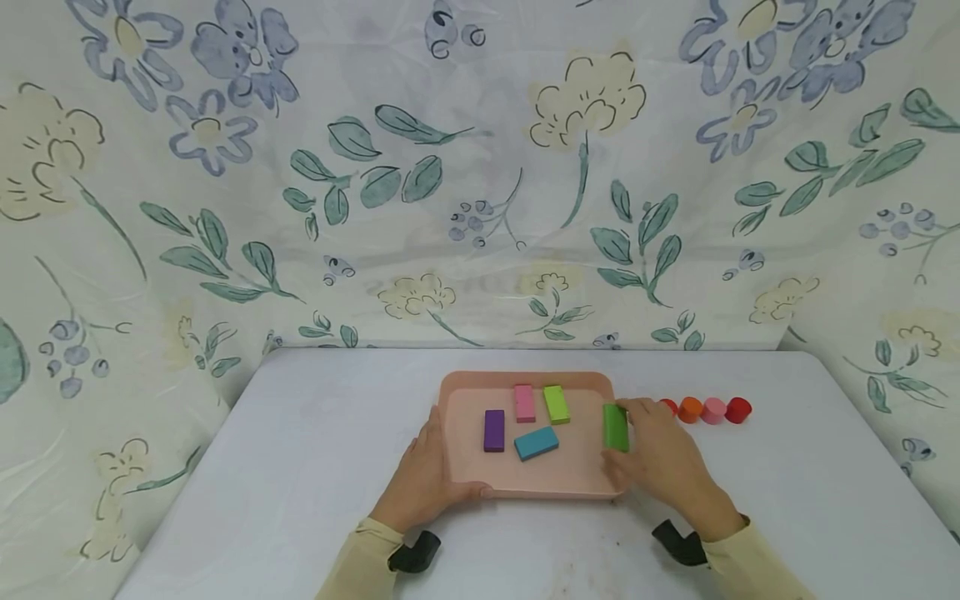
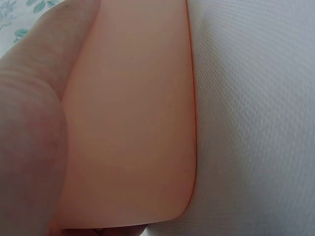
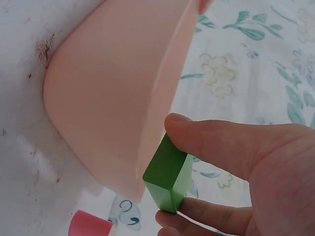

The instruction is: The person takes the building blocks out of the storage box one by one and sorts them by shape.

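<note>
A pink tray (image 1: 551, 477) lies on the white table with several blocks in it: a purple block (image 1: 494, 431), a pink block (image 1: 524, 403), a yellow-green block (image 1: 557, 404) and a blue block (image 1: 537, 443). My left hand (image 1: 423, 475) grips the tray's near left corner, its thumb along the front wall and its fingers on the left side. Between thumb and fingers, my right hand (image 1: 663, 454) pinches a green block (image 3: 167, 172) at the tray's right rim. In the right wrist view that block is at the outer edge of the rim.
Right of the tray stands a row of small round pieces: a red one (image 1: 738, 410), a pink one (image 1: 714, 410), an orange one (image 1: 690, 409) and another red one partly behind my right hand. A flowered cloth (image 1: 480, 183) hangs behind the table (image 1: 322, 433).
</note>
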The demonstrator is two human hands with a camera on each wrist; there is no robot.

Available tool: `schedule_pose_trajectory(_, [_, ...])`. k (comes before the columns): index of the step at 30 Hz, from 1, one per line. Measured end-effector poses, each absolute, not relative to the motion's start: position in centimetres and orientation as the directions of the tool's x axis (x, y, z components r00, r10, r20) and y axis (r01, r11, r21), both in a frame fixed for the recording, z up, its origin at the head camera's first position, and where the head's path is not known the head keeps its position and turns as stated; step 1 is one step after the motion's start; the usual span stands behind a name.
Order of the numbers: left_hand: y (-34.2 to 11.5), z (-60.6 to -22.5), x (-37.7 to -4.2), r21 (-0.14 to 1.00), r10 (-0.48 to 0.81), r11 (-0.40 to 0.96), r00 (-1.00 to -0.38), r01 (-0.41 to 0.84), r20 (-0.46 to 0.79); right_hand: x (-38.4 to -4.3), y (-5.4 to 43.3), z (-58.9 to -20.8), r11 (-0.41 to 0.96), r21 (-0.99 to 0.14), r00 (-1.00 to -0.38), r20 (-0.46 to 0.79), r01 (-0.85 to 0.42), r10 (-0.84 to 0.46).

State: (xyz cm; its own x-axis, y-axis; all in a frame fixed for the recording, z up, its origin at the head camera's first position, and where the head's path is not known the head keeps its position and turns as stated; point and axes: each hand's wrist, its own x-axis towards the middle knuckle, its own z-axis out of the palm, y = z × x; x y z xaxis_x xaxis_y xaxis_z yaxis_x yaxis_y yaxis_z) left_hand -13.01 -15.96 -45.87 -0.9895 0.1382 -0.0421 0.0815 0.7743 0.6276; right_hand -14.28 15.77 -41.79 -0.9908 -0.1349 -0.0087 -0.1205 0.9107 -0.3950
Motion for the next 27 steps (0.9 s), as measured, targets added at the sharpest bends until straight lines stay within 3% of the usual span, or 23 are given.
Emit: schedule_pose_trajectory(27, [-15.8, -45.8, -13.1, 0.618, 0.144, 0.782, -0.988, 0.081, -0.053, -13.7, 18.4, -41.5, 0.912, -0.374, -0.985, 0.059, -0.17, -0.16])
